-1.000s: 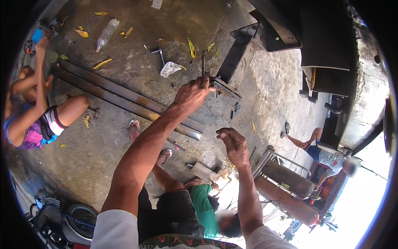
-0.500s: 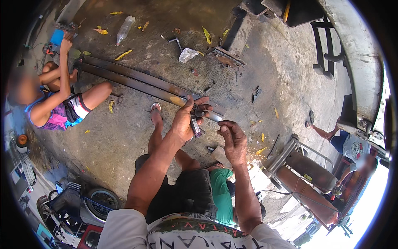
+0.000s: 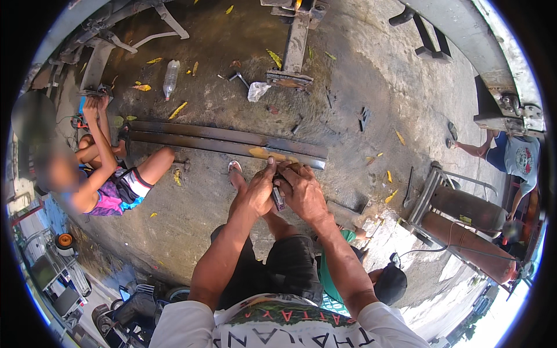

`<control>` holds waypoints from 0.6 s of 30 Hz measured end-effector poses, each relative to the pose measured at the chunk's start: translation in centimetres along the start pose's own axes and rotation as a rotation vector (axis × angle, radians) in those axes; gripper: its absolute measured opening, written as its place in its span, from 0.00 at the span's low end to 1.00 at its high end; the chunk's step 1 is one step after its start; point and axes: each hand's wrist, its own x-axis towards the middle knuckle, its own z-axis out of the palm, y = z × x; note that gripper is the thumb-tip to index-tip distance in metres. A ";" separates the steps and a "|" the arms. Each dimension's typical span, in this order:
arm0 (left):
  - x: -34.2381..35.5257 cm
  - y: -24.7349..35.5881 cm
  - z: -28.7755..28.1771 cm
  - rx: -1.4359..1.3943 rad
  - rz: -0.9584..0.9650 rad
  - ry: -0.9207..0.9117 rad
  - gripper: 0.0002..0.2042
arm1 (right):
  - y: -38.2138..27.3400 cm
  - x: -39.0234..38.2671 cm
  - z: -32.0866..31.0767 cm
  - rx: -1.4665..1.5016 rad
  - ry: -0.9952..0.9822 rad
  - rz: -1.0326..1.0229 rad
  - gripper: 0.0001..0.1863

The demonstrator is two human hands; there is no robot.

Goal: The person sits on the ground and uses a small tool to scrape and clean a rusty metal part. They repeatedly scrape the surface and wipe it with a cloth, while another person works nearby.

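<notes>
My left hand (image 3: 258, 191) is closed around a small patterned rectangular object (image 3: 278, 198), held in front of my body above the floor. My right hand (image 3: 301, 191) meets it, fingers curled over the top of the left hand's hold; what they grip is hidden. Beyond my hands two long flat steel bars (image 3: 191, 141) lie side by side on the concrete. A steel post with a rusty end plate (image 3: 290, 79) is farther out, near a crumpled white bag (image 3: 257, 91).
A seated person (image 3: 101, 197) works at the left with raised hands. A person in green (image 3: 331, 272) is behind me. Another person (image 3: 510, 156) is at the right, beside gas cylinders on a cart (image 3: 461, 206). A bottle (image 3: 172, 79), leaves and motorbike parts (image 3: 133, 313) lie around.
My left hand has moved down and back from near the metal bracket. My right hand has moved in to join it. The camera view has shifted, revealing more metal framework at upper left.
</notes>
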 end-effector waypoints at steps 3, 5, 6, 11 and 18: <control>0.0 -1.8 -2.0 0.103 -0.124 0.063 0.24 | 0.9 -1.6 1.5 0.067 -0.038 0.108 0.12; -0.7 -2.8 -2.6 0.241 -0.198 0.096 0.24 | 0.9 -2.9 0.9 0.048 -0.119 0.199 0.12; -1.1 -3.2 -2.3 0.336 -0.219 0.139 0.24 | 1.1 -3.6 0.9 0.042 -0.135 0.223 0.13; -3.4 -3.6 -0.3 0.571 -0.276 0.187 0.25 | 2.5 -7.0 1.8 0.085 -0.111 0.247 0.13; -4.3 -5.6 -1.2 0.765 -0.305 0.210 0.28 | 3.6 -9.4 2.6 0.266 -0.144 0.280 0.13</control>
